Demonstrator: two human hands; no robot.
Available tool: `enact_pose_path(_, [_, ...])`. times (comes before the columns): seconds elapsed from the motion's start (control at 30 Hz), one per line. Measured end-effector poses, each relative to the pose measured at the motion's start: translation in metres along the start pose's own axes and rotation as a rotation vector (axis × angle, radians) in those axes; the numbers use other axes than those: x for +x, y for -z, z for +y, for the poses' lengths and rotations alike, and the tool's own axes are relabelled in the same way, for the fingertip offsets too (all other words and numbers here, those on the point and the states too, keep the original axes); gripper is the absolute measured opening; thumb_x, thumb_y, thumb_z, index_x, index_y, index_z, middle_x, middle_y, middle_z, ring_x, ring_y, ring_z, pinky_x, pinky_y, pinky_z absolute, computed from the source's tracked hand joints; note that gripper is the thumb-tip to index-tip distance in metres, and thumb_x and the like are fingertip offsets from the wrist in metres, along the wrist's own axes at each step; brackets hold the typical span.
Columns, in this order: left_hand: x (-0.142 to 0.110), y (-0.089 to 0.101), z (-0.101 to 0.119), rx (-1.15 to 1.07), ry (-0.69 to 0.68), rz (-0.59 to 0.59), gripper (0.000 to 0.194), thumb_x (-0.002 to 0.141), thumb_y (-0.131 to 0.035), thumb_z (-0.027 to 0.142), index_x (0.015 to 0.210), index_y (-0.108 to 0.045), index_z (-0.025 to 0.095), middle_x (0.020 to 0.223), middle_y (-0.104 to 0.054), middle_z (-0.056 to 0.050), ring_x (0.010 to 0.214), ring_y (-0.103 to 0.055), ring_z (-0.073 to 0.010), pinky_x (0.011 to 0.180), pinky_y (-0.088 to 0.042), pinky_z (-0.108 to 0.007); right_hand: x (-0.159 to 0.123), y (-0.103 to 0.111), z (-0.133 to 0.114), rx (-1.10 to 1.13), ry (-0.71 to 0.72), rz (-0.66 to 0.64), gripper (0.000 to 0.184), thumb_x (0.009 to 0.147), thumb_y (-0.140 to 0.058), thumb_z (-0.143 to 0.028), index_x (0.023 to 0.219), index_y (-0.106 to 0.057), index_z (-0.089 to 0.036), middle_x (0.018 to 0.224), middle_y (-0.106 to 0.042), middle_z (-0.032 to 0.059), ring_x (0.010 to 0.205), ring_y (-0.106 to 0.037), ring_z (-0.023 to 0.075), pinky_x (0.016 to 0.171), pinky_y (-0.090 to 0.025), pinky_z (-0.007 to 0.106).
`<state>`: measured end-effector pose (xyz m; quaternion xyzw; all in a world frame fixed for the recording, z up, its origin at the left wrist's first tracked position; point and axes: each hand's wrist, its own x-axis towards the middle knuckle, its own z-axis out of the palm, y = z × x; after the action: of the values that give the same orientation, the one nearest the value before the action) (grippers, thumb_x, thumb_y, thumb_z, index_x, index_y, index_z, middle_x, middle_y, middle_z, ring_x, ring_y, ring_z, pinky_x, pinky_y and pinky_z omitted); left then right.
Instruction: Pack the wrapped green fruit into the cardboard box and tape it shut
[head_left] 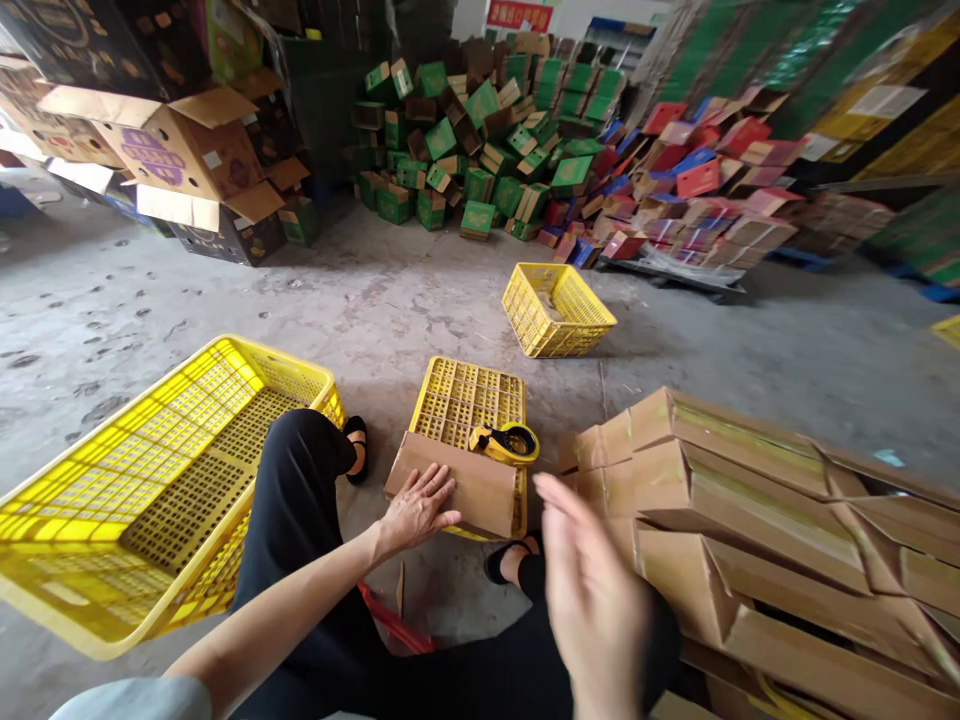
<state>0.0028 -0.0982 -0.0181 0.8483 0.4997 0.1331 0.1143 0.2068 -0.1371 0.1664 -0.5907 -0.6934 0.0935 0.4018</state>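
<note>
My left hand (417, 510) lies flat with fingers spread on a folded brown cardboard piece (480, 490). That cardboard rests on an upturned yellow plastic crate (469, 398) between my feet. A yellow tape dispenser (506, 441) sits on the crate just beyond the cardboard. My right hand (592, 590) hovers in the air, fingers stretched out and holding nothing, blurred by motion. It is close to a stack of flat brown cardboard boxes (757, 530) at my right.
A large yellow crate (150, 490) stands at my left. A smaller yellow crate (556, 308) sits on the concrete floor ahead. Piles of green boxes (480, 130) and red and blue boxes (690, 190) fill the back. Brown cartons (187, 150) are stacked at far left.
</note>
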Motion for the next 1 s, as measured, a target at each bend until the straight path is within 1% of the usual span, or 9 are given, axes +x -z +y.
enact_pose_path(0.1, [-0.005,0.005,-0.007,-0.007,-0.008,-0.010,0.066,0.106,-0.044,0.068,0.157,-0.052,0.027,0.167,-0.042,-0.012,0.156,-0.039,-0.0318,0.123,-0.039,-0.054,-0.026,-0.052,0.022,-0.186,-0.105,-0.357,0.053,0.111,-0.031,-0.037,0.136,-0.071,-0.013,0.137,-0.071,0.0198,0.129,-0.067,0.0301,0.110,-0.055,0.045])
enact_pose_path(0.17, [-0.011,0.010,-0.016,-0.004,0.007,-0.020,0.068,0.106,-0.042,0.069,0.158,-0.051,0.026,0.168,-0.042,-0.012,0.155,-0.040,-0.0313,0.124,-0.038,-0.053,-0.048,-0.087,0.035,-0.377,-0.178,-0.530,0.052,0.108,-0.036,-0.032,0.143,-0.067,-0.008,0.152,-0.060,0.0231,0.142,-0.056,0.0370,0.116,-0.049,0.052])
enact_pose_path(0.3, [-0.022,0.016,-0.033,0.029,0.085,0.010,0.069,0.107,-0.041,0.067,0.159,-0.050,0.022,0.168,-0.040,-0.015,0.157,-0.037,-0.0340,0.124,-0.037,-0.055,-0.066,-0.126,0.049,-0.586,-0.174,-0.640,0.055,0.107,-0.043,-0.032,0.161,-0.048,-0.020,0.171,-0.038,0.0162,0.156,-0.034,0.0432,0.120,-0.035,0.067])
enact_pose_path(0.47, [-0.011,0.007,-0.021,0.045,0.140,0.046,0.069,0.106,-0.045,0.066,0.158,-0.051,0.020,0.167,-0.041,-0.017,0.157,-0.034,-0.0398,0.123,-0.035,-0.061,-0.038,-0.138,0.050,-0.621,-0.161,-0.680,0.058,0.108,-0.039,-0.031,0.166,-0.038,-0.029,0.174,-0.031,0.0071,0.159,-0.028,0.0415,0.123,-0.032,0.065])
enact_pose_path(0.63, [0.011,0.003,-0.012,0.001,0.094,-0.013,0.053,0.113,-0.038,0.045,0.162,-0.045,0.027,0.167,-0.043,-0.009,0.157,-0.037,-0.0332,0.124,-0.036,-0.059,-0.023,-0.143,0.056,-0.619,-0.122,-0.697,0.061,0.107,-0.037,-0.024,0.167,-0.034,-0.029,0.175,-0.030,0.0036,0.160,-0.026,0.0379,0.125,-0.032,0.057])
enact_pose_path(0.73, [0.006,0.009,-0.029,0.003,0.096,0.019,0.055,0.111,-0.041,0.050,0.160,-0.048,0.025,0.167,-0.043,-0.010,0.156,-0.039,-0.0313,0.125,-0.037,-0.053,-0.034,-0.133,0.067,-0.640,-0.157,-0.669,0.059,0.110,-0.031,-0.031,0.168,-0.032,-0.022,0.175,-0.028,0.0064,0.161,-0.026,0.0344,0.126,-0.031,0.056])
enact_pose_path(0.83, [-0.003,0.012,-0.043,0.040,0.144,0.063,0.061,0.110,-0.041,0.057,0.159,-0.049,0.022,0.168,-0.041,-0.013,0.157,-0.037,-0.0337,0.125,-0.036,-0.055,-0.048,-0.125,0.074,-0.678,-0.254,-0.615,0.062,0.112,-0.030,-0.038,0.168,-0.031,-0.012,0.174,-0.027,0.0142,0.161,-0.026,0.0357,0.126,-0.031,0.057])
enact_pose_path(0.93, [-0.005,0.008,-0.037,0.053,0.184,0.083,0.071,0.107,-0.041,0.065,0.158,-0.051,0.016,0.167,-0.039,-0.019,0.157,-0.034,-0.0388,0.125,-0.033,-0.060,-0.059,-0.134,0.067,-0.685,-0.279,-0.554,0.065,0.110,-0.036,-0.040,0.166,-0.035,-0.008,0.173,-0.028,0.0217,0.160,-0.026,0.0416,0.126,-0.030,0.058])
enact_pose_path(1.0, [-0.003,0.002,-0.024,0.029,0.157,0.064,0.074,0.106,-0.040,0.070,0.157,-0.052,0.017,0.167,-0.040,-0.019,0.157,-0.033,-0.0402,0.125,-0.032,-0.062,-0.064,-0.146,0.056,-0.648,-0.221,-0.542,0.062,0.109,-0.039,-0.036,0.166,-0.038,-0.013,0.173,-0.029,0.0207,0.159,-0.027,0.0433,0.125,-0.029,0.059])
